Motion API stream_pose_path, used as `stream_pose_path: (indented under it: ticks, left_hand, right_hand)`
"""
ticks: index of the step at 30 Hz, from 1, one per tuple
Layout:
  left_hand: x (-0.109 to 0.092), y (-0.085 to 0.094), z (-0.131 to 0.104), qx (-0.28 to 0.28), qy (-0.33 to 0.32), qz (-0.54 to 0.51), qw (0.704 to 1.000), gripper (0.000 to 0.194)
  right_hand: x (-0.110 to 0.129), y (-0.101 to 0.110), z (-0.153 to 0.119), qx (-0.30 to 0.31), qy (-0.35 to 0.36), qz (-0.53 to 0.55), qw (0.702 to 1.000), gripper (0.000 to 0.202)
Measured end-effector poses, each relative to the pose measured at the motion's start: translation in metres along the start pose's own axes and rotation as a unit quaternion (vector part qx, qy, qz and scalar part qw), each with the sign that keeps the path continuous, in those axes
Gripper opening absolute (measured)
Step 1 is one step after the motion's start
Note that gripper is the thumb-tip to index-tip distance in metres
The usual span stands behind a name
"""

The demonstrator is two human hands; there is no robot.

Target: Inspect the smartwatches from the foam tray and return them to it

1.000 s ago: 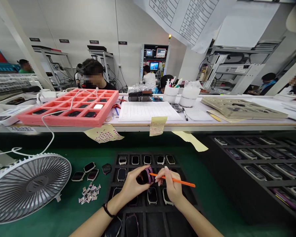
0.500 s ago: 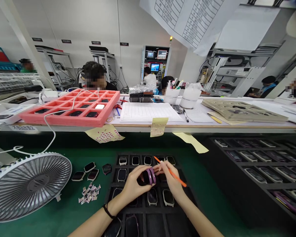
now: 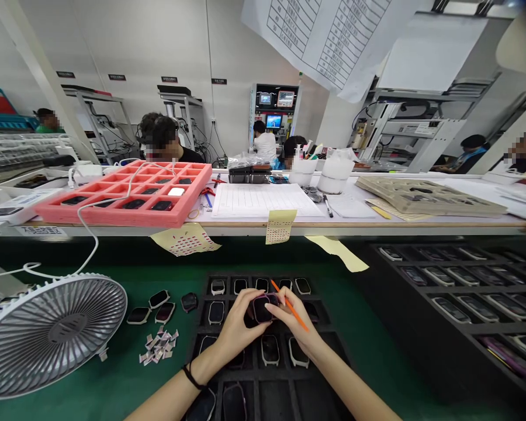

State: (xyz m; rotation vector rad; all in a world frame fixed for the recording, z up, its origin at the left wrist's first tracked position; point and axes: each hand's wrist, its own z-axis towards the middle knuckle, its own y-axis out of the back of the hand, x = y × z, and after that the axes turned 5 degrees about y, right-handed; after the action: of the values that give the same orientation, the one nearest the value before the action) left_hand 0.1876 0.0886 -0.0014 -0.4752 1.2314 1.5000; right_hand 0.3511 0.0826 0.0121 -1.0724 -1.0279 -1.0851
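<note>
A smartwatch body with a dark screen and purple frame [image 3: 260, 310] is between my hands above the black tray. My left hand [image 3: 236, 324] curls around its left side, fingers at the top and thumb below. My right hand [image 3: 298, 327] grips its right side, thumb on the screen. That hand also holds a thin orange stick [image 3: 297, 317], slanting across the fingers with its point up and left. Whether a second watch body lies behind the first is hidden. The black compartment tray [image 3: 275, 403] beneath holds several watch bodies, among them a silver-framed one [image 3: 270, 350].
Left on the green mat are several loose watch bodies [image 3: 165, 313], a pile of small tabs [image 3: 159, 346] and a white fan [image 3: 55, 333]. A larger black tray [image 3: 403, 327] of watches stands right. The shelf ahead carries a pink foam tray [image 3: 114, 217] and papers [image 3: 263, 199].
The purple watch body has turned from edge-on to screen toward me. My right hand has moved left onto it, thumb now on the screen, carrying the orange stick along.
</note>
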Motion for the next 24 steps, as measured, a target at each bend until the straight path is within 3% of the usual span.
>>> stream_pose_path:
  ticks: [10, 15, 21, 24]
  left_hand:
    - [-0.007, 0.003, -0.001, 0.010, 0.006, -0.022, 1.000, 0.046]
    - [-0.006, 0.003, 0.000, -0.022, 0.037, -0.003, 0.999, 0.043]
    - [-0.006, 0.005, 0.004, -0.061, 0.068, 0.015, 0.996, 0.040]
    - [-0.018, 0.004, -0.009, -0.035, 0.060, 0.024, 0.997, 0.039]
  right_hand:
    - [0.001, 0.000, 0.000, -0.007, -0.020, 0.045, 0.999, 0.042]
    - [0.002, 0.001, -0.001, -0.022, -0.040, 0.052, 0.998, 0.039]
    - [-0.001, 0.006, 0.009, -0.062, 0.057, -0.093, 0.992, 0.042]
    - [0.010, 0.009, 0.006, -0.061, 0.088, -0.105, 0.989, 0.043]
